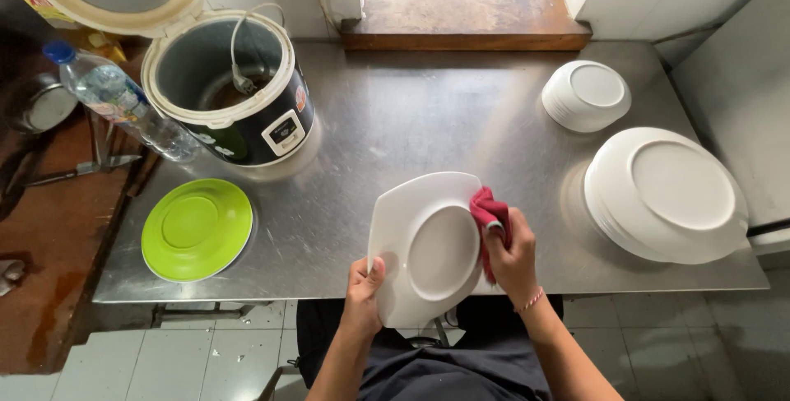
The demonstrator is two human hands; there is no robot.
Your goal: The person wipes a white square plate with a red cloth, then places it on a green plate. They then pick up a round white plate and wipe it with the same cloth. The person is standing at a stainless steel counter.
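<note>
Tilted above the steel table's (461,113) six o'clock edge, a white plate (424,245) is gripped at its rim by the left hand (363,282), steadied while a red cloth (490,213) is pinched against its three o'clock edge by the right hand (512,254)

Left hand (362,286) holds white plate (428,245); right hand (512,257) presses red cloth (490,212) against it.

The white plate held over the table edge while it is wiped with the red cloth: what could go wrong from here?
1. The white plate is gripped only at its lower rim by the left hand; wiping pressure from the right hand with the red cloth could make it slip.
2. It partly overhangs the steel table edge, so it may fall to the tiled floor.
</note>
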